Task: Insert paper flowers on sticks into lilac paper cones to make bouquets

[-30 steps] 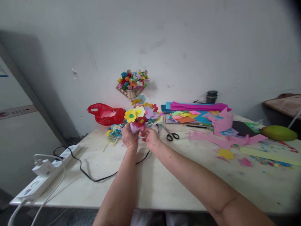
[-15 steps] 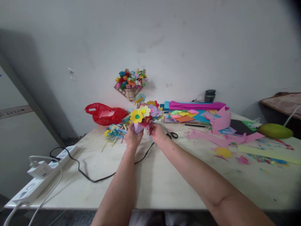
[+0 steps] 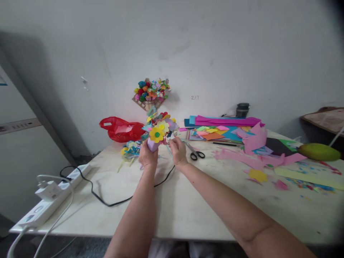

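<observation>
My left hand (image 3: 148,156) is wrapped round a pale purple holder (image 3: 153,145), which leans slightly to the right. Paper flowers (image 3: 157,134) in yellow, cream, lilac, red and blue rise from its top. Close by on the right, the fingers of my right hand (image 3: 178,151) pinch a paper flower with a thin pale blue stem; its head is hard to make out among the others. More paper flowers with strip stems (image 3: 131,150) lie on the table behind my left hand. Black-handled scissors (image 3: 197,155) rest just right of my right hand.
A red plastic bag (image 3: 120,129) lies at the back left. Coloured paper sheets (image 3: 228,121) and pink scraps (image 3: 242,157) cover the right side, near a green-yellow fruit (image 3: 319,152). A power strip (image 3: 53,197) and black cable (image 3: 113,205) occupy the left. A flower decoration (image 3: 150,93) hangs on the wall.
The holder has tilted and its flowers have shifted slightly left. My right hand has drawn back from the holder, turning upward, and the scissors show more fully.
</observation>
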`<state>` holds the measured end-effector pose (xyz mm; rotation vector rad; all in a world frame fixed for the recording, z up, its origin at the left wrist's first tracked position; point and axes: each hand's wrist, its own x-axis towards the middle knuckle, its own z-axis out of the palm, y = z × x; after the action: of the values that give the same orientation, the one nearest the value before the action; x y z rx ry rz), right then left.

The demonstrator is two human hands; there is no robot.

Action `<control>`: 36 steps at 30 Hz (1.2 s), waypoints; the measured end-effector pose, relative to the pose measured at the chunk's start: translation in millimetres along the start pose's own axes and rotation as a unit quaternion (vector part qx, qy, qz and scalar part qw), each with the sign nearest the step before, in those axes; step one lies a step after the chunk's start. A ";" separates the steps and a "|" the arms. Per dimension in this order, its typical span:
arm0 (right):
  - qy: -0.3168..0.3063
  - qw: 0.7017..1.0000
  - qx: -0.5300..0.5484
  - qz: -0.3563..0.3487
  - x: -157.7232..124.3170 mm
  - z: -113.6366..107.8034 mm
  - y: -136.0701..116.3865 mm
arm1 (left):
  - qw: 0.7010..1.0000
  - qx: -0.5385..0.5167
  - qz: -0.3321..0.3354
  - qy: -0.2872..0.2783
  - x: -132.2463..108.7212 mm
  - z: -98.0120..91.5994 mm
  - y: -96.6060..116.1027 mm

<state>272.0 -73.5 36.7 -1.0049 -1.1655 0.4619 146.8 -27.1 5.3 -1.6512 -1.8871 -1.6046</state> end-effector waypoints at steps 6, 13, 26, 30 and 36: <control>-0.028 0.969 -0.226 -0.099 1.9 -10.9 -12.2 | 1.000 0.005 0.015 -0.008 -1.9 0.1 3.0; -0.047 0.923 -0.368 -0.104 4.6 -9.8 -20.0 | 1.000 0.012 0.021 -0.016 -3.8 2.8 3.9; -0.040 0.864 -0.486 -0.130 13.1 -14.7 -16.0 | 0.999 0.008 0.016 -0.034 -6.9 0.7 11.4; -0.041 0.840 -0.499 -0.208 12.0 -14.9 -12.7 | 1.000 0.006 0.004 -0.028 -5.9 2.1 9.6; -0.049 0.813 -0.507 -0.284 9.6 -14.4 -8.0 | 1.000 0.005 0.002 -0.024 -4.8 3.1 8.3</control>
<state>287.1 -76.2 47.8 -1.4360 -1.7735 -0.6963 156.7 -29.2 5.5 -1.7033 -1.9086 -1.5652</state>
